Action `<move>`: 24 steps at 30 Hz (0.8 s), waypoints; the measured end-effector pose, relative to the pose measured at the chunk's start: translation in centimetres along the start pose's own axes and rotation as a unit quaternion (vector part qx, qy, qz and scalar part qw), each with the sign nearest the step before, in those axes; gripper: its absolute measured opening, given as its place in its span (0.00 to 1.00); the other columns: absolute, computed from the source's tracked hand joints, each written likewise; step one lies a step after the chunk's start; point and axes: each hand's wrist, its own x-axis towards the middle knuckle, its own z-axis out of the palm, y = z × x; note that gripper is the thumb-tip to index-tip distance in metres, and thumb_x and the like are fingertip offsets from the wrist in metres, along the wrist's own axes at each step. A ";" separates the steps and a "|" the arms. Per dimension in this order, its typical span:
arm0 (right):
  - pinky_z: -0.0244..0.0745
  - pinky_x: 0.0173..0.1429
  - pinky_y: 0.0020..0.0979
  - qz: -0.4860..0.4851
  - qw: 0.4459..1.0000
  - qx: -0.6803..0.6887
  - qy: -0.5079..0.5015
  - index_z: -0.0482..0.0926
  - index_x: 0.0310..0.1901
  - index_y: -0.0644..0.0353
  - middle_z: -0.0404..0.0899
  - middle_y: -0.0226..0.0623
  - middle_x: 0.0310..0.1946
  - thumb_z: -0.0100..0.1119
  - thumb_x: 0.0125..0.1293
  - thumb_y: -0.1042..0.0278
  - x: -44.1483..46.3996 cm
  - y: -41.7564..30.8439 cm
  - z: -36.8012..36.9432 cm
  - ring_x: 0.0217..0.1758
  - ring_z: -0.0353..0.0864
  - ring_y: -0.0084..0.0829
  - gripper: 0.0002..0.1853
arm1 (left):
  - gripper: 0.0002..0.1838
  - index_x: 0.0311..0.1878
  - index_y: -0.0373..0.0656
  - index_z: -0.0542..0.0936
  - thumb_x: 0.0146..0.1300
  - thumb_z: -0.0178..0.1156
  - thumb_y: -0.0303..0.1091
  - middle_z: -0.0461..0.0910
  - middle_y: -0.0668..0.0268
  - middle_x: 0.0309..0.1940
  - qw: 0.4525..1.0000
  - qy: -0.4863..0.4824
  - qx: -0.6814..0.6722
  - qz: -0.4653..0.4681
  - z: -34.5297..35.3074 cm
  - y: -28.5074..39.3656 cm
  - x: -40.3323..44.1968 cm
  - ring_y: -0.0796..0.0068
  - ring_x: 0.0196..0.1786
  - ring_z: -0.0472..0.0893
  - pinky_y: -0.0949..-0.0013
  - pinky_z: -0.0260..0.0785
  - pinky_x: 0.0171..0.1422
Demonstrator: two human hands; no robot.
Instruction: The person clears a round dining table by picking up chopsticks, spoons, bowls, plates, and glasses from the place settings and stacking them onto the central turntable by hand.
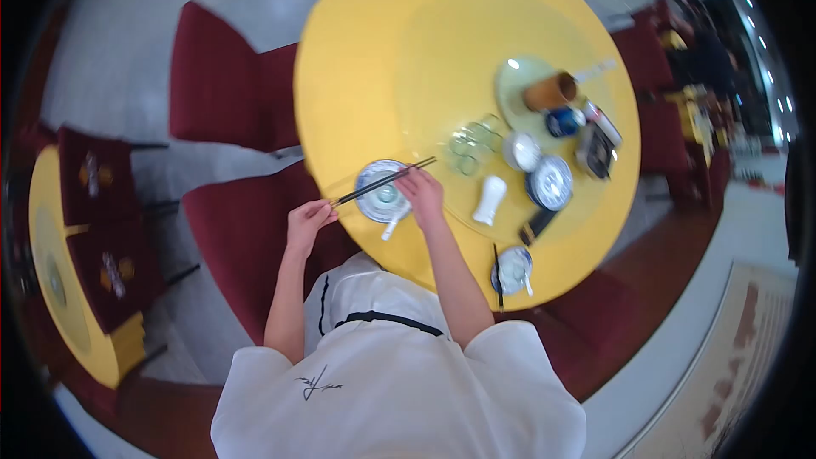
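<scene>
A pair of black chopsticks [374, 186] spans the space between my two hands, tilted up to the right. My left hand [311, 223] pinches their lower left end, fingers closed. Near the other end, the fingers of my right hand [422, 193] close on them, with the tips reaching past. Below the chopsticks lies a blue-rimmed white plate [369, 206] with a glass or bowl on it. A white spoon [393, 225] rests at its front edge, beside my right wrist.
The yellow round table [348, 59] carries a glass turntable, several glasses [476, 143], a white bottle-shaped item [490, 201], stacked plates [550, 184], a brown cup [551, 92] and a blue can [563, 121]. Another place setting [513, 270] lies right. Dark red chairs [212, 85] surround the table.
</scene>
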 end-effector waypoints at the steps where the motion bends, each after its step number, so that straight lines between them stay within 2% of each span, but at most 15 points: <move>1: 0.81 0.52 0.34 -0.006 1.000 0.007 0.019 0.74 0.47 0.71 0.80 0.47 0.41 0.57 0.69 0.67 -1.3 -0.9 -0.9 0.45 0.83 0.36 0.14 | 0.10 0.48 0.28 0.79 0.66 0.59 0.24 0.82 0.55 0.40 0.999 -0.008 0.023 -0.021 1.2 0.1 -0.4 0.70 0.39 0.84 0.69 0.80 0.48; 3: 0.81 0.52 0.34 -0.013 0.999 0.030 0.043 0.74 0.47 0.71 0.80 0.46 0.42 0.57 0.69 0.66 -3.9 -2.3 -1.5 0.46 0.83 0.35 0.15 | 0.11 0.47 0.28 0.80 0.64 0.60 0.24 0.83 0.55 0.36 0.996 -0.069 0.041 -0.039 3.3 -0.4 -0.6 0.70 0.37 0.84 0.69 0.80 0.47; 7: 0.81 0.52 0.35 -0.056 0.992 0.034 0.111 0.75 0.50 0.67 0.80 0.44 0.44 0.57 0.70 0.64 -8.3 -3.7 -8.1 0.46 0.83 0.34 0.15 | 0.12 0.47 0.27 0.80 0.62 0.61 0.22 0.83 0.55 0.36 0.970 -0.206 0.086 -0.100 9.9 -0.7 -1.8 0.68 0.37 0.85 0.69 0.80 0.47; 8: 0.81 0.49 0.33 -0.058 0.989 0.031 0.135 0.76 0.49 0.66 0.80 0.39 0.40 0.57 0.69 0.63 -9.7 -4.2 -9.8 0.42 0.82 0.30 0.15 | 0.12 0.47 0.26 0.80 0.61 0.62 0.21 0.83 0.54 0.36 0.961 -0.229 0.109 -0.114 12.0 -0.8 -2.3 0.68 0.38 0.85 0.69 0.81 0.47; 12: 0.81 0.45 0.30 -0.059 0.981 0.042 0.179 0.77 0.48 0.64 0.77 0.32 0.35 0.58 0.69 0.62 -13.9 -5.1 -17.7 0.38 0.79 0.26 0.14 | 0.12 0.47 0.27 0.79 0.61 0.62 0.22 0.83 0.52 0.37 0.916 -0.328 0.192 -0.129 19.6 -3.7 -4.0 0.66 0.38 0.85 0.69 0.81 0.46; 16: 0.81 0.44 0.31 -0.083 0.972 0.087 0.200 0.77 0.47 0.64 0.77 0.32 0.37 0.56 0.70 0.64 -17.0 -6.3 -23.8 0.38 0.78 0.24 0.12 | 0.15 0.48 0.24 0.78 0.60 0.63 0.23 0.83 0.52 0.36 0.879 -0.390 0.210 -0.179 27.0 -7.6 -6.1 0.66 0.37 0.85 0.70 0.81 0.43; 19: 0.82 0.41 0.31 -0.081 0.972 0.066 0.211 0.77 0.45 0.64 0.77 0.31 0.36 0.56 0.70 0.65 -18.3 -8.5 -28.7 0.37 0.78 0.24 0.11 | 0.16 0.49 0.24 0.77 0.60 0.63 0.23 0.83 0.52 0.36 0.843 -0.418 0.255 -0.222 32.2 -10.9 -7.8 0.65 0.36 0.85 0.69 0.81 0.43; 20: 0.82 0.37 0.29 -0.088 0.972 0.056 0.212 0.78 0.44 0.64 0.77 0.31 0.34 0.58 0.69 0.66 -18.1 -9.0 -30.8 0.35 0.78 0.23 0.10 | 0.16 0.50 0.25 0.76 0.60 0.63 0.24 0.83 0.53 0.37 0.834 -0.425 0.267 -0.232 33.7 -12.2 -8.1 0.65 0.37 0.85 0.68 0.81 0.43; 23: 0.82 0.34 0.28 -0.070 0.978 -0.009 0.196 0.78 0.41 0.64 0.77 0.30 0.33 0.59 0.68 0.66 -16.8 -11.9 -35.8 0.33 0.78 0.23 0.09 | 0.19 0.53 0.27 0.75 0.61 0.64 0.26 0.83 0.54 0.38 0.828 -0.433 0.275 -0.227 37.9 -15.1 -8.8 0.67 0.38 0.85 0.68 0.81 0.44; 24: 0.82 0.32 0.28 -0.062 0.979 -0.036 0.191 0.78 0.38 0.66 0.77 0.32 0.29 0.60 0.67 0.66 -15.7 -12.8 -37.5 0.28 0.77 0.24 0.10 | 0.20 0.53 0.27 0.75 0.60 0.64 0.27 0.83 0.54 0.39 0.830 -0.432 0.285 -0.207 39.2 -16.3 -8.9 0.69 0.38 0.85 0.69 0.80 0.43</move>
